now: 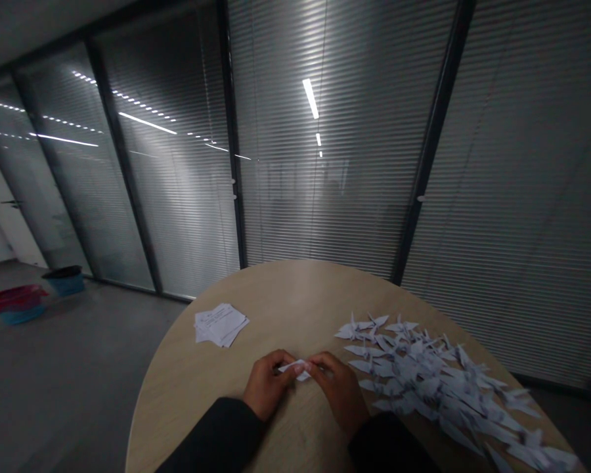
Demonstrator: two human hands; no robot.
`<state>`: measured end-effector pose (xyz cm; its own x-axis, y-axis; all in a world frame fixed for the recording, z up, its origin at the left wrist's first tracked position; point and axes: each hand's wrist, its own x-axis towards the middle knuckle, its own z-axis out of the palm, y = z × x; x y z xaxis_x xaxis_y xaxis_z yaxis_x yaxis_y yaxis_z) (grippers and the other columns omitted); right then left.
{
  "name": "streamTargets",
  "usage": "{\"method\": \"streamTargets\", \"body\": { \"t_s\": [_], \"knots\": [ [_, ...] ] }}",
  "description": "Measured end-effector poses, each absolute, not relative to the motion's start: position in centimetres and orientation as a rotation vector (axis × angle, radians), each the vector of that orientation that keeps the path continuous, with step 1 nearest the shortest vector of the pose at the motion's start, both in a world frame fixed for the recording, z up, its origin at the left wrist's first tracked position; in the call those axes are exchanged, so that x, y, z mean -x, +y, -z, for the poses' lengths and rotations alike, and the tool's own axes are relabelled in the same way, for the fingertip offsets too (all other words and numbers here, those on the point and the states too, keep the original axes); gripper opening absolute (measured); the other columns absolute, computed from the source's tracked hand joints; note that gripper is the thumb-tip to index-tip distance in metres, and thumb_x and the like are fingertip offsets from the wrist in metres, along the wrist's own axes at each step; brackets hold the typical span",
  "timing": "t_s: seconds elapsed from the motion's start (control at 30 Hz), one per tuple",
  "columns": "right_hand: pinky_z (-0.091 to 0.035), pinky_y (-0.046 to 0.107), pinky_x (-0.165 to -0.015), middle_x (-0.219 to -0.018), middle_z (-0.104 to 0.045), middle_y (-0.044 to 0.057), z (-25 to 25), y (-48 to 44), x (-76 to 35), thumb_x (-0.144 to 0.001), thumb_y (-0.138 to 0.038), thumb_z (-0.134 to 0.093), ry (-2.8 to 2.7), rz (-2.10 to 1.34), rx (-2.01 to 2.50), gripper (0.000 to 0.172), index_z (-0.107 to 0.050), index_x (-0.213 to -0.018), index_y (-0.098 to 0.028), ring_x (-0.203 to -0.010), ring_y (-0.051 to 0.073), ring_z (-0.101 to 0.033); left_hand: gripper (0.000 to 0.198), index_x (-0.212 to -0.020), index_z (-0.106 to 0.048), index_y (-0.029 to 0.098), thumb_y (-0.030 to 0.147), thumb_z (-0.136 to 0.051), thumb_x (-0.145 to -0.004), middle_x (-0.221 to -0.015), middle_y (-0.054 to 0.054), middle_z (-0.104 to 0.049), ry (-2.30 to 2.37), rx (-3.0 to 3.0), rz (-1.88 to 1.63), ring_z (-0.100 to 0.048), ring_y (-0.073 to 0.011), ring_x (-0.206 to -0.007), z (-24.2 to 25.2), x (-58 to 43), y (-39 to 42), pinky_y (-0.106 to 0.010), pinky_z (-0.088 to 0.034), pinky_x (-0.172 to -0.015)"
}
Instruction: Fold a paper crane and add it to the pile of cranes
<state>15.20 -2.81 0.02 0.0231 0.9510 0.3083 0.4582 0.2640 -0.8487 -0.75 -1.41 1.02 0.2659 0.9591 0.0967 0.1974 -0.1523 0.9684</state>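
Between my two hands is a small piece of folded white paper (301,376), held just above the wooden table near its front middle. My left hand (270,382) pinches the paper's left side between thumb and fingers. On the other side, my right hand (339,387) grips it with thumb and fingertips close to the left thumb. The fingers cover much of the paper, so its exact folds are hidden. Many folded paper cranes (418,374) lie in a spread heap to the right of my right hand. A loose stack of square paper sheets (221,324), with print on top, rests to the left.
The round wooden table (295,289) has its far edge close to a glass partition with blinds (325,197). On the floor at the left stand a red and blue bin (14,303) and a black and blue bin (65,281). A door (14,210) is at far left.
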Motion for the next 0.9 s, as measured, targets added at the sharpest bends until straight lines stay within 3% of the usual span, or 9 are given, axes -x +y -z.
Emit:
{"method": "streamTargets", "body": {
  "t_s": [0.43,0.67,0.77,0.9],
  "knots": [
    [-0.04,0.027,-0.071,-0.077,-0.059,0.004,-0.6,-3.2,-15.2,-0.085,-0.036,-0.043,-1.672,-0.5,1.274,0.024,-0.056,-0.074,-0.019,-0.077,0.017,-0.056,0.037,-0.064,-0.06,0.011,0.047,-0.063,-0.07,-0.061,-0.004,-0.051,1.089,-1.596,-1.138,-0.045,-0.0122,-0.057,-2.2,0.8,-2.1,-0.023,-0.035,-0.054],
    [-0.041,0.028,-0.073,-0.079,-0.06,0.004,-0.5,-3.0,-15.2,-0.085,-0.04,-0.043,-1.642,-0.573,1.284,0.027,-0.057,-0.076,-0.018,-0.078,0.017,-0.056,0.05,-0.066,-0.058,0.009,0.059,-0.065,-0.062,-0.06,-0.004,-0.051,1.038,-1.442,-1.099,-0.045,-0.0113,-0.052,-1.9,0.7,-1.5,-0.024,-0.039,-0.049],
    [-0.041,0.028,-0.075,-0.081,-0.06,0.004,-0.1,-2.9,-15.2,-0.085,-0.038,-0.045,-1.619,-0.533,1.292,0.024,-0.057,-0.077,-0.019,-0.08,0.017,-0.056,0.063,-0.072,-0.06,0.007,0.07,-0.059,-0.062,-0.061,-0.005,-0.052,1.015,-1.431,-1.038,-0.048,-0.0119,-0.053,-1.8,0.6,-1.3,-0.023,-0.042,-0.046],
    [-0.041,0.027,-0.075,-0.081,-0.059,0.003,0.1,-2.8,-15.2,-0.088,-0.034,-0.046,-1.635,-0.425,1.243,0.021,-0.059,-0.079,-0.019,-0.081,0.016,-0.056,0.083,-0.102,-0.054,0.008,0.08,-0.048,-0.061,-0.067,-0.004,-0.054,0.992,-1.258,-0.97,-0.056,-0.0153,-0.052,-1.6,0.4,-1.4,-0.024,-0.043,-0.04]
  ]
}}
